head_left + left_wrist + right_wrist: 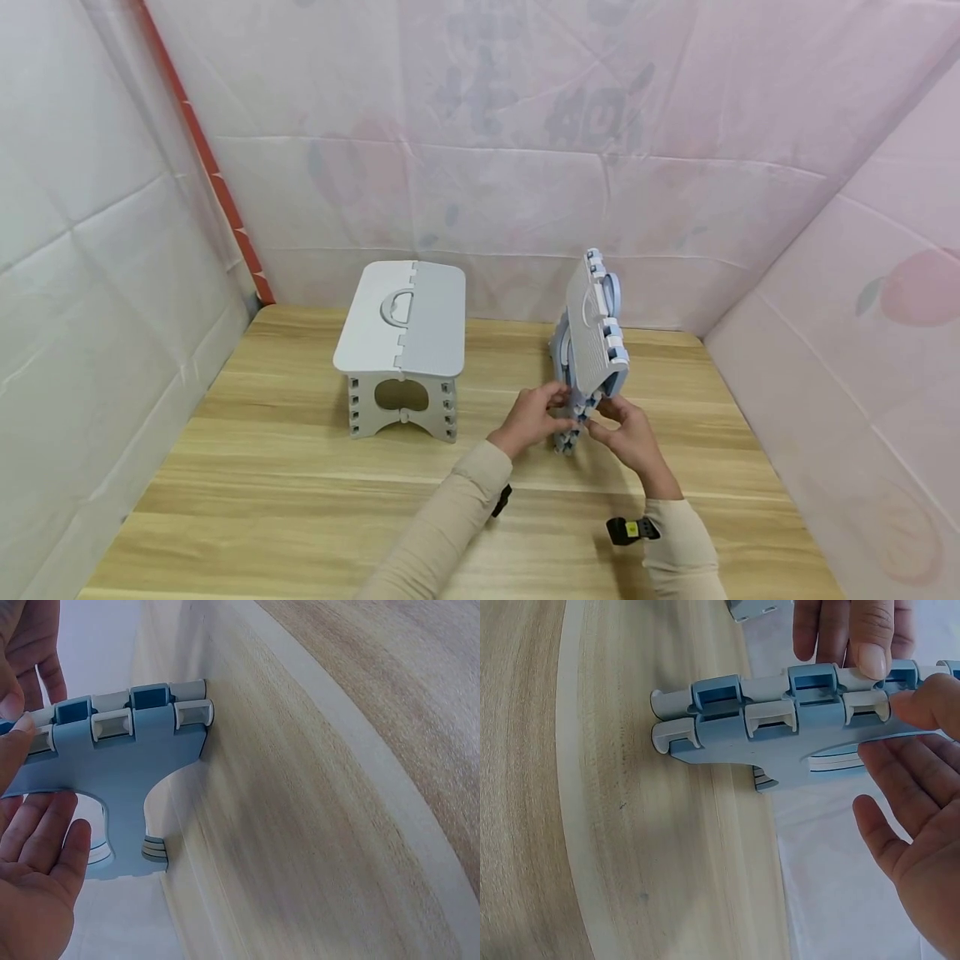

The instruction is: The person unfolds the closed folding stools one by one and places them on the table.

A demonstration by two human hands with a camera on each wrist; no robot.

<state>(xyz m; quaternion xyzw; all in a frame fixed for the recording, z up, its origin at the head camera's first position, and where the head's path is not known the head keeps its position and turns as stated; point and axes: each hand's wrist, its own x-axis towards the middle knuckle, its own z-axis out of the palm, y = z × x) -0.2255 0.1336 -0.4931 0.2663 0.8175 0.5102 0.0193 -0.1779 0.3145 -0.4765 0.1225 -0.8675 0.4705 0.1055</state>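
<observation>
A blue and white folding stool (596,325) stands partly folded on the right of the table, its seat halves tipped up steeply. My left hand (534,419) grips its hinged leg panel (124,761) from the left, thumb on the hinge edge and fingers behind. From the right my right hand (628,433) holds the opposite leg panel (802,739), with the thumb on the hinge knuckles and fingers under the panel's cutout. The two hinge rows lie close side by side between the hands. Left of them, a grey and white folding stool (405,325) stands unfolded.
The wood-grain table (300,500) carries both stools. A pale printed sheet (450,192) hangs behind it, with more sheeting along the left and right sides. A red strip (202,150) runs down the back left corner.
</observation>
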